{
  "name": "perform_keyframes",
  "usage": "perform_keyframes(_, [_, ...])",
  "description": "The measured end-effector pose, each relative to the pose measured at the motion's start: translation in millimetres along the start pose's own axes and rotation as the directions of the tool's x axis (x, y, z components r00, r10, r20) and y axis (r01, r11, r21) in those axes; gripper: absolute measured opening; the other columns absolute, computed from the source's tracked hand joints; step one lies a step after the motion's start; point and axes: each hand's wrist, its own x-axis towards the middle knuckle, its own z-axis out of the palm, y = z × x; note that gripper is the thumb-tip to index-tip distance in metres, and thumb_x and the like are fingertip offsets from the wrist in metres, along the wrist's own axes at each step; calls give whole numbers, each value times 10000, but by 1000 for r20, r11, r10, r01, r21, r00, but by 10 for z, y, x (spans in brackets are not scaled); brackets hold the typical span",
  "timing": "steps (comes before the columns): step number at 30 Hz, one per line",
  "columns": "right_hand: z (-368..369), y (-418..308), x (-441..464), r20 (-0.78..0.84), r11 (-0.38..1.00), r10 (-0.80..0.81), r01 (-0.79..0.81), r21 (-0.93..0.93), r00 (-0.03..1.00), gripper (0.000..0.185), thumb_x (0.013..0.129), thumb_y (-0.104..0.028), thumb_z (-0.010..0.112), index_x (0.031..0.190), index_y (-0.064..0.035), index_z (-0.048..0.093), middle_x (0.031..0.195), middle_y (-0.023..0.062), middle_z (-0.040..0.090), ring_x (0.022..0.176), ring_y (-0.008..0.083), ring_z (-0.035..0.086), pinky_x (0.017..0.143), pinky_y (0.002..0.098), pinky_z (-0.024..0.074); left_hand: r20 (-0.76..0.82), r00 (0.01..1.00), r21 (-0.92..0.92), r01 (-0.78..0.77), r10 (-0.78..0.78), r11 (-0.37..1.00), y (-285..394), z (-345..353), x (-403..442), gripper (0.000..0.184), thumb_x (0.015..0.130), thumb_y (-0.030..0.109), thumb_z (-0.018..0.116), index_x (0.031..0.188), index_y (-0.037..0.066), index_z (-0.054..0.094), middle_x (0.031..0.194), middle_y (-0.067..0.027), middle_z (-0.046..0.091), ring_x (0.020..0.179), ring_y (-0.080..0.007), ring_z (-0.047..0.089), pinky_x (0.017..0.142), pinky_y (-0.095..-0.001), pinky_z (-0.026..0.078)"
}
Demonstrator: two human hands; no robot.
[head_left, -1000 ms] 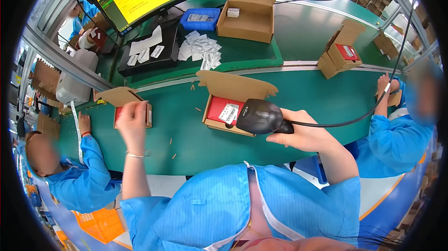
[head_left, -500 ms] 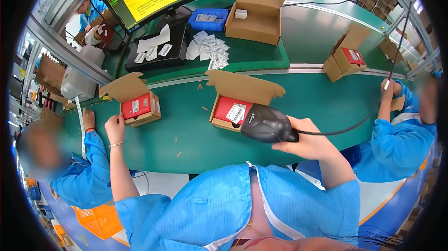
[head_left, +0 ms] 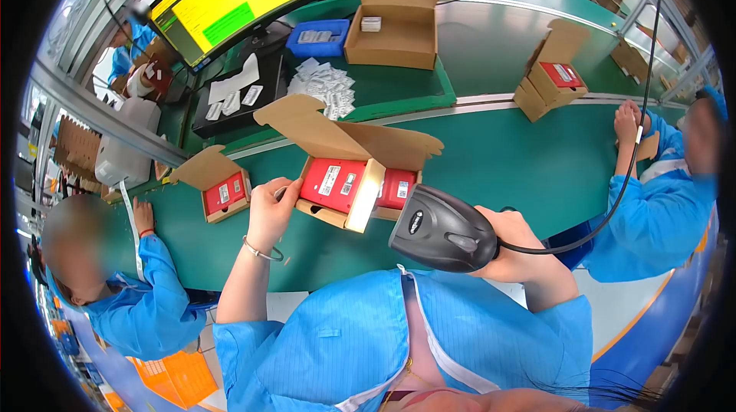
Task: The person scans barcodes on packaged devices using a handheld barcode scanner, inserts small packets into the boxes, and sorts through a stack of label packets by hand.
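Note:
My left hand (head_left: 274,211) is closed on the left edge of an open cardboard box (head_left: 322,216), which is tilted and lifted in front of another box. Inside lies a red package (head_left: 334,184) with white labels. My right hand (head_left: 510,247) is wrapped round a black handheld barcode scanner (head_left: 445,229), its head pointing at the boxes. A bright glow lies on the held box's right side. Partly hidden behind it, a second open box (head_left: 410,153) holds a red package (head_left: 399,187) with a label.
Left on the green table (head_left: 253,259) sits another open box (head_left: 225,191). A monitor (head_left: 238,6), blue tray (head_left: 317,38), loose labels (head_left: 326,84) and large carton (head_left: 393,36) stand behind. More boxes (head_left: 550,82) are right. Co-workers (head_left: 138,297) sit either side; the scanner cable (head_left: 613,205) runs right.
My left hand has moved right, bringing a box in front of the middle one. The scanner has shifted slightly down and turned. A green block has appeared on the yellow screen.

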Motion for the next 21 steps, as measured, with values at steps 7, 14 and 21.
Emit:
perform_keyframes(7, [-89,118,-152,-96,1000,-1,0,-9,995,430,652,-113,768,1017,-4,569,791,109,632,679,234,639,617,294,490,-8,999,95,54,-53,994,199,289,70,276,872,175,597,719,-52,629,561,-142,548,492,-143,447,476,-320,358])
perform_keyframes(14, [-212,62,183,16,998,24,-23,-62,1000,380,732,-229,753,954,6,555,737,157,607,655,303,620,594,337,468,126,968,-251,241,-216,937,366,21,-29,303,926,179,531,1154,-11,592,914,-94,667,718,-135,629,580,-256,463])
perform_keyframes(21, [-239,-61,708,241,954,211,-146,-262,947,430,776,-333,705,978,22,572,781,183,629,737,326,632,647,369,483,441,886,-541,388,-142,746,548,-59,-168,322,946,105,452,1217,-63,495,1064,-190,642,919,-234,662,757,-295,520])
